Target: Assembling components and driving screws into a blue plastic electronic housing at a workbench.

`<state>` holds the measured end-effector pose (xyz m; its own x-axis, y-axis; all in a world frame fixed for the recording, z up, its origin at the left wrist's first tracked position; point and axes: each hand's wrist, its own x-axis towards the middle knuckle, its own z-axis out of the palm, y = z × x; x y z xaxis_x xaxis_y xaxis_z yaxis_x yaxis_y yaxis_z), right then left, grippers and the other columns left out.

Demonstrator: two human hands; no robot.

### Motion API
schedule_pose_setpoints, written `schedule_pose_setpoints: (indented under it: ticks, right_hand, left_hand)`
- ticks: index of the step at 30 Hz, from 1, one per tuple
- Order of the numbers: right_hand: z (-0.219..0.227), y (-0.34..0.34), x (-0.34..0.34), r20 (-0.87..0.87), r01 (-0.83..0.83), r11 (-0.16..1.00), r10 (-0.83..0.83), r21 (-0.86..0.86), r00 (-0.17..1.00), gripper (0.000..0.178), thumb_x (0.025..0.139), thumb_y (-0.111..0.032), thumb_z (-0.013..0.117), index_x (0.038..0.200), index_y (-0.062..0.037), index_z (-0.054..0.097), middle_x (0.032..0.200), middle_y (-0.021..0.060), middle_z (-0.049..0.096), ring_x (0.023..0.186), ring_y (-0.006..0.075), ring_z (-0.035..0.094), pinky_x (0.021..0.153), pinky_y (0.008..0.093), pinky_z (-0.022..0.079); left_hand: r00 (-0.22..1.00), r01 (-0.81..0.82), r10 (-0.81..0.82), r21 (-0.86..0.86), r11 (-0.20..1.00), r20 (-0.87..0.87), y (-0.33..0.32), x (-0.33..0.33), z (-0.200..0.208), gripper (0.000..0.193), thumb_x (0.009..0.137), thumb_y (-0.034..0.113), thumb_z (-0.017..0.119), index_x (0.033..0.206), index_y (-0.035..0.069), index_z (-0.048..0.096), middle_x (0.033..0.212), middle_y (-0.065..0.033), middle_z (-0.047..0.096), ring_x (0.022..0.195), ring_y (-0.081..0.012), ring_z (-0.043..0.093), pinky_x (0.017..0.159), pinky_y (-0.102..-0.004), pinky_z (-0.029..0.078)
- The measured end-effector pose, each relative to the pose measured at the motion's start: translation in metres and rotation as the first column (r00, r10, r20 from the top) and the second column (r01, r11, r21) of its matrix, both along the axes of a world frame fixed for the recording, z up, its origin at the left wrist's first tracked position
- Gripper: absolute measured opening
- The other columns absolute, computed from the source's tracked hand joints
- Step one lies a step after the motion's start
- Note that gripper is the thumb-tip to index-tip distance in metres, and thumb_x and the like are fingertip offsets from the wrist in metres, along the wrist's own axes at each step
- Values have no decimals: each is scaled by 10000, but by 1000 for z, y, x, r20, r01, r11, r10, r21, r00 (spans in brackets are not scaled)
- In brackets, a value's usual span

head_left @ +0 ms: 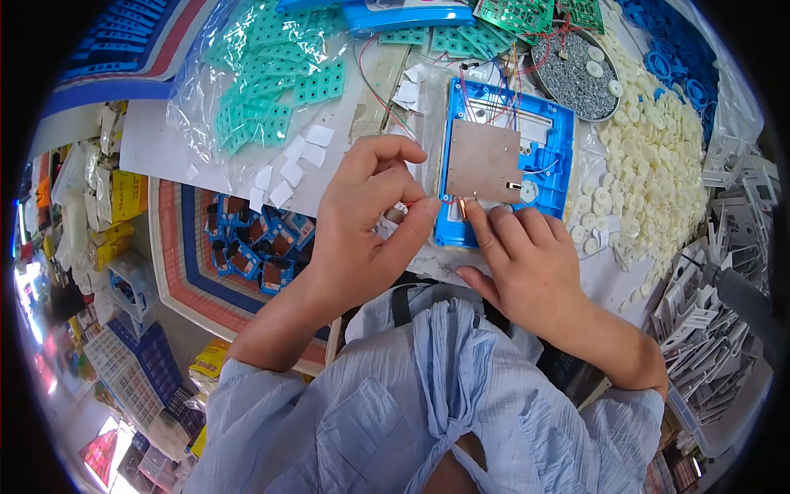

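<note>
A blue plastic housing (561,136) lies on the table in front of me, with a brown square board (485,160) set in it. Thin wires (491,103) run out of its far end. At its near left edge, my left hand (366,214) pinches a thin red wire (447,200) between thumb and fingers. My right hand (535,263) rests on the near edge of the housing, fingers stretched out and thumb apart. Its index fingertip touches or nearly touches a small brass-coloured strip (463,208) beside the board.
Teal foam pads (263,82) lie in clear plastic at the far left. A dish of small metal parts (576,78) and heaped cream plastic discs (650,156) are on the right. A striped basket (177,247) at left holds blue units (255,243). White plastic frames (699,329) fill a right-hand bin.
</note>
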<state>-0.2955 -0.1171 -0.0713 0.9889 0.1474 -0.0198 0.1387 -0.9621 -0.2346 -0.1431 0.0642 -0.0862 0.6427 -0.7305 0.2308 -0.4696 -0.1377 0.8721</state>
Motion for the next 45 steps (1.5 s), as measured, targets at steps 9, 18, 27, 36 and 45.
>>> schedule_pose_setpoints:
  ticks: [9,18,27,36,45]
  right_hand:
    - [4,4,5,-100,-68,992,58,-104,993,836,769,-409,787,1476,-53,518,1117,47,555,1033,209,525,797,369,449]
    - [14,-17,11,-136,-108,987,124,119,983,708,759,-365,813,1350,-33,608,1092,55,583,1059,245,571,784,357,508]
    - [5,-20,0,-8,-28,971,31,238,999,449,771,-274,818,1124,-24,702,1028,80,594,988,257,595,801,364,518]
    - [2,-46,-11,173,87,754,-259,651,950,302,807,-10,753,1106,-48,733,1025,124,686,825,317,674,709,364,553]
    - [-5,-53,-42,47,286,823,-353,491,935,235,800,-62,797,1034,-57,776,934,85,661,879,255,619,751,363,510]
  left_hand:
    - [993,8,-16,-69,998,-119,-5,2,-5,92,887,25,733,857,-2,650,1004,-132,682,829,-166,657,670,-281,515]
    - [612,-45,-156,-231,972,-775,-35,2,-8,117,994,71,677,960,-13,602,941,-94,716,727,-62,640,639,-225,528]
    - [722,11,-138,-188,982,-678,-39,-9,-6,83,1016,59,617,968,-8,608,978,-108,712,736,-103,628,657,-244,512]
    - [876,480,-477,43,876,-63,-49,-13,4,119,844,15,741,932,50,670,898,-84,656,763,-221,641,674,-313,511]
    - [795,172,-360,387,906,489,1,-3,-12,379,807,175,774,1184,173,737,1317,-80,615,1044,-253,596,1055,-499,322]
